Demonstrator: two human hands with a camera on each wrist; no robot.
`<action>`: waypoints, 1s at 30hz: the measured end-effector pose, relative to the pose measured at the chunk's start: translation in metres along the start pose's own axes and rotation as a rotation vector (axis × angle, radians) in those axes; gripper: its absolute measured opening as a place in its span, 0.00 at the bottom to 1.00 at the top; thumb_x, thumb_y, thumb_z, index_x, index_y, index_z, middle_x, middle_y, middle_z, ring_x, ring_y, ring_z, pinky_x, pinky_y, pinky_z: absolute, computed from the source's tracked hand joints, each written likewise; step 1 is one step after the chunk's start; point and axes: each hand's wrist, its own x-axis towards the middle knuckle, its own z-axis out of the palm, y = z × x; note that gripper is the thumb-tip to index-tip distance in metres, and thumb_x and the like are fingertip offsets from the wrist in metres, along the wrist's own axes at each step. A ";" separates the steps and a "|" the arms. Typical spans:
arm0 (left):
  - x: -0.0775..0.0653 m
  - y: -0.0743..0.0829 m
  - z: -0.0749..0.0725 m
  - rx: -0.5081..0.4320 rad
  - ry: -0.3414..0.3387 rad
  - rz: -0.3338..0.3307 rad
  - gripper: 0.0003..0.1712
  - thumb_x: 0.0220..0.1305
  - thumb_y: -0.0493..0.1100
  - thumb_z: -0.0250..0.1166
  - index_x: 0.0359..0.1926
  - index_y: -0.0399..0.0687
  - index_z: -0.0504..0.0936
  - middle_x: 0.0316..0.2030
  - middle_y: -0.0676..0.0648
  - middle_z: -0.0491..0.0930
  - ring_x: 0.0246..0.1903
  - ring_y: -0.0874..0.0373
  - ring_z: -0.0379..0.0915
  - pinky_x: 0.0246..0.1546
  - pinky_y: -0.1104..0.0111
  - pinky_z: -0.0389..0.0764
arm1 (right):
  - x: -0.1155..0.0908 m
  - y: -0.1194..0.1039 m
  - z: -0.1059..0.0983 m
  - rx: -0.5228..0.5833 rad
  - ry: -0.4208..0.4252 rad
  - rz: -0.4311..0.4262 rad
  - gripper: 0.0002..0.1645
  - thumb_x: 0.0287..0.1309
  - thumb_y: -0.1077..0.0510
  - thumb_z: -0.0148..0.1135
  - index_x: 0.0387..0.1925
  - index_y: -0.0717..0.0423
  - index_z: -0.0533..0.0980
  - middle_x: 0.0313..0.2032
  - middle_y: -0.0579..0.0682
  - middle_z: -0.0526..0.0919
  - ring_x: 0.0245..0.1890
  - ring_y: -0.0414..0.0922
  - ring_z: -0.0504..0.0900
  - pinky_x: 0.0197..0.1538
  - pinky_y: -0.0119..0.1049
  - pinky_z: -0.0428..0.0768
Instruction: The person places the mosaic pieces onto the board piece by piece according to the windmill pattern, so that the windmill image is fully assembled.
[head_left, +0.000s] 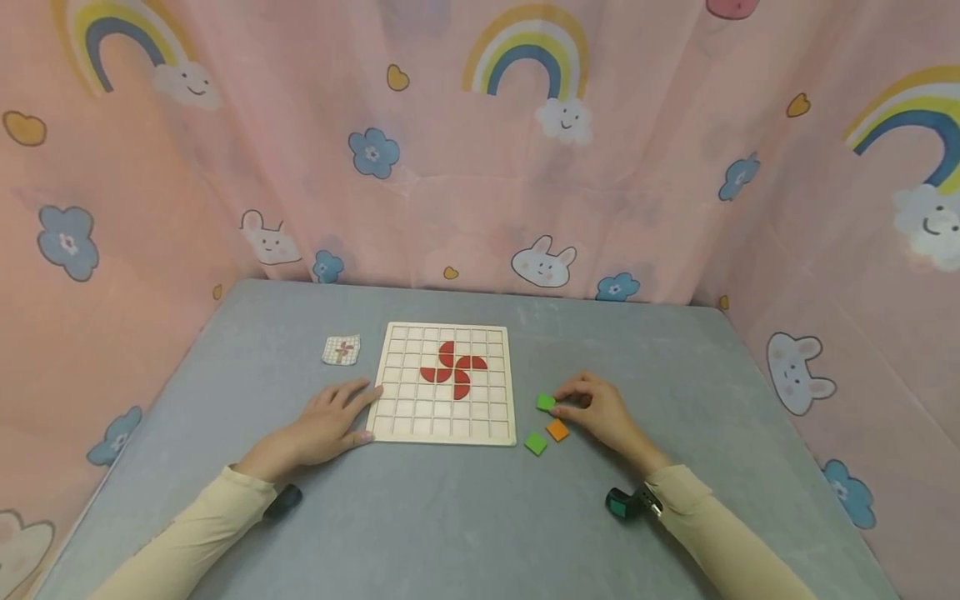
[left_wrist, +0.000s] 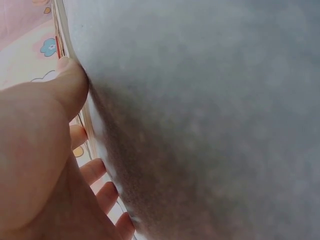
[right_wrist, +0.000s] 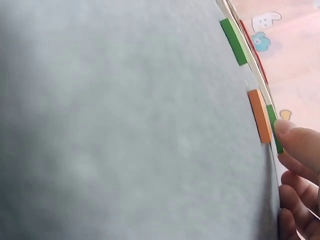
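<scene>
A pale wooden grid board (head_left: 405, 408) lies flat on the table, with red quarter-round pieces (head_left: 461, 390) forming a pinwheel in its middle. Fingers spread, the left hand (head_left: 330, 421) rests at the board's left edge, its thumb and forefinger touching the frame. To the right of the board, the right hand (head_left: 600, 408) pinches a green square tile (head_left: 545, 402) between thumb and forefinger, low by the table. Just nearer lie an orange square tile (head_left: 557, 430) and a second green tile (head_left: 536, 443); the right wrist view shows the orange tile (right_wrist: 259, 117) close beside the pinched one.
A small pattern card (head_left: 341, 350) showing a red pinwheel on a grid lies left of the board. The grey-blue table (head_left: 450, 525) is bounded by a pink printed curtain (head_left: 450, 208) at the back and both sides. Dark wrist devices (head_left: 622, 503) hang beneath both wrists.
</scene>
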 end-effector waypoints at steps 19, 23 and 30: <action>0.001 -0.007 0.007 0.021 0.026 0.022 0.40 0.76 0.50 0.65 0.80 0.38 0.63 0.76 0.28 0.58 0.70 0.24 0.59 0.66 0.30 0.63 | 0.017 -0.017 0.004 -0.085 -0.041 -0.014 0.12 0.58 0.60 0.81 0.44 0.56 0.90 0.44 0.49 0.84 0.43 0.46 0.78 0.47 0.39 0.76; 0.001 -0.013 0.014 0.018 0.042 0.022 0.41 0.74 0.48 0.67 0.80 0.39 0.62 0.77 0.29 0.57 0.70 0.25 0.58 0.66 0.30 0.62 | 0.020 -0.024 0.008 -0.090 -0.047 -0.028 0.12 0.58 0.60 0.81 0.44 0.56 0.90 0.44 0.49 0.84 0.42 0.46 0.77 0.45 0.39 0.75; 0.002 -0.014 0.012 0.011 0.037 0.032 0.41 0.76 0.51 0.65 0.80 0.40 0.61 0.77 0.28 0.57 0.70 0.24 0.58 0.66 0.29 0.61 | 0.025 -0.035 0.017 -0.072 -0.042 -0.042 0.12 0.58 0.59 0.81 0.44 0.57 0.90 0.42 0.48 0.83 0.40 0.45 0.76 0.44 0.38 0.75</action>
